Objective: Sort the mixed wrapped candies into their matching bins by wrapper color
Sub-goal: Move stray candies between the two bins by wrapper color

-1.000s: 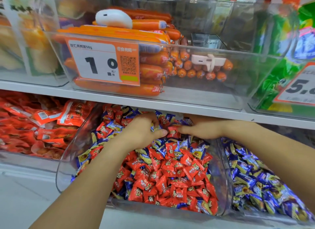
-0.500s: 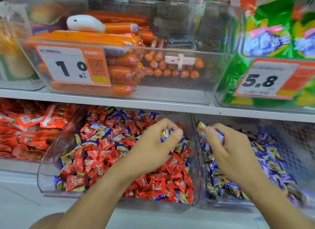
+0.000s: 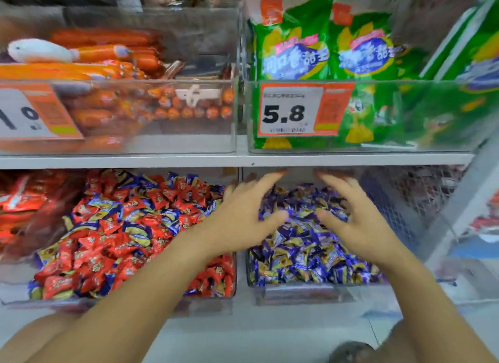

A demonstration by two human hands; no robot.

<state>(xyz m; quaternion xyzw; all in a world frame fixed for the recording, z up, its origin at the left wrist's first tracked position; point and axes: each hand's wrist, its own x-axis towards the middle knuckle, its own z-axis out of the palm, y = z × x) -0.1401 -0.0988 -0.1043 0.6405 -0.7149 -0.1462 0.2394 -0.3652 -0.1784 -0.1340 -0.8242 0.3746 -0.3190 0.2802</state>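
both hands, the left hand (image 3: pixel 243 216) and the right hand (image 3: pixel 359 222), are hovering with spread, empty fingers over the blue candy bin (image 3: pixel 310 289) on the right, probably for dropping blue candies there; the mixed bin (image 3: pixel 116 299) is lying to its left.

— Where are my hands?
— My left hand (image 3: pixel 240 222) and right hand (image 3: pixel 361 225) hover side by side above the lower-right candy bin (image 3: pixel 302 292).
— And the mixed bin (image 3: pixel 135 299)?
— Lower left, beside it; sausages (image 3: pixel 108 65) sit on the shelf above, upper left.
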